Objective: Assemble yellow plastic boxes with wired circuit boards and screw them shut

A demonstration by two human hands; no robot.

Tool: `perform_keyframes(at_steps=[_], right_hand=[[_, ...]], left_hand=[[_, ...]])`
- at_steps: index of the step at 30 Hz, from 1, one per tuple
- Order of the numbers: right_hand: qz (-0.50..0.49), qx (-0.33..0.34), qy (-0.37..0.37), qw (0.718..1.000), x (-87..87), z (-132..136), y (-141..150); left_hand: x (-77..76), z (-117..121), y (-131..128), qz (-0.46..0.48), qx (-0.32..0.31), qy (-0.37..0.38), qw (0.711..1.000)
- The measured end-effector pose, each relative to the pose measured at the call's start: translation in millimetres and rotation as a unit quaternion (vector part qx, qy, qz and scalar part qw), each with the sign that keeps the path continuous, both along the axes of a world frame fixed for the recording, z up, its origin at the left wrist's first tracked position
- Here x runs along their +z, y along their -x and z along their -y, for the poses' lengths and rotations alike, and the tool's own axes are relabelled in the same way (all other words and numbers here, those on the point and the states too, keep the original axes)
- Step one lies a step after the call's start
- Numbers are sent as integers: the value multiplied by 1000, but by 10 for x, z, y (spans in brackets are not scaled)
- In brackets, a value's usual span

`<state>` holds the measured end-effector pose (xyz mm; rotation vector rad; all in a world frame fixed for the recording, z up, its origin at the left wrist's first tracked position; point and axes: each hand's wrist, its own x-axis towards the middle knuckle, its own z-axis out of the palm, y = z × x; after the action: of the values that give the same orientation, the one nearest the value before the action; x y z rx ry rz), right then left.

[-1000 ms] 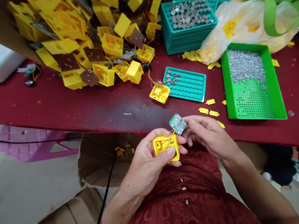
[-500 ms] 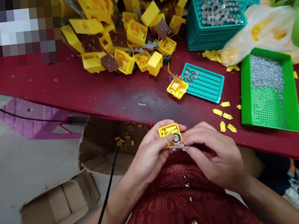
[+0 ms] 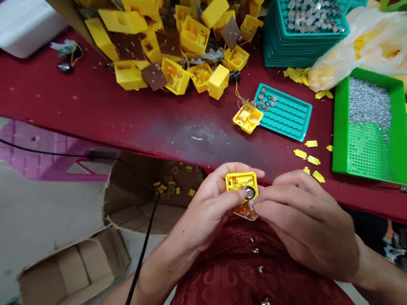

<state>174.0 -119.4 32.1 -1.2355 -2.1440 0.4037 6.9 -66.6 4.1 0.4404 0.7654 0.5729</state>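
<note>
My left hand (image 3: 209, 210) grips a small yellow plastic housing (image 3: 240, 181) just below the red table's near edge. Inside it sit wires and a round silver part. My right hand (image 3: 305, 222) is closed beside it, its fingertips pinching a small circuit board (image 3: 244, 212) that hangs under the housing. Both hands are held over my lap. On the table ahead, a second open yellow housing (image 3: 247, 118) lies against a teal tray (image 3: 286, 112) that holds a few silver button cells.
A heap of yellow housings and brown boards (image 3: 177, 39) fills the back of the table. A stack of teal trays (image 3: 303, 30) carries button cells. A green tray (image 3: 368, 128) holds small metal parts. Yellow tabs (image 3: 309, 160) are scattered nearby. Cardboard boxes (image 3: 70, 273) sit on the floor.
The circuit board, held up beside the housing a second ago, has been folded down under the housing. My view has drifted left and down, and both hands stay together.
</note>
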Motion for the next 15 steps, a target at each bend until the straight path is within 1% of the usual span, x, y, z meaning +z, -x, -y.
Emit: perform_keyframes(at_steps=[2, 5, 7, 11, 15], right_hand=[[-9, -10, 10, 1000, 24, -10, -3], [-10, -34, 45, 998, 44, -28, -7], [-10, -34, 60, 998, 47, -35, -8], [-30, -16, 44, 998, 43, -23, -7], [-22, -14, 36, 999, 49, -8, -15]], left_hand=[[7, -7, -3, -6, 0, 7, 1000], [1, -20, -14, -4, 2, 13, 1000], [-11, -29, -20, 1, 1, 13, 1000], [-29, -37, -15, 10, -9, 16, 1000], [-27, -24, -14, 22, -13, 14, 1000]])
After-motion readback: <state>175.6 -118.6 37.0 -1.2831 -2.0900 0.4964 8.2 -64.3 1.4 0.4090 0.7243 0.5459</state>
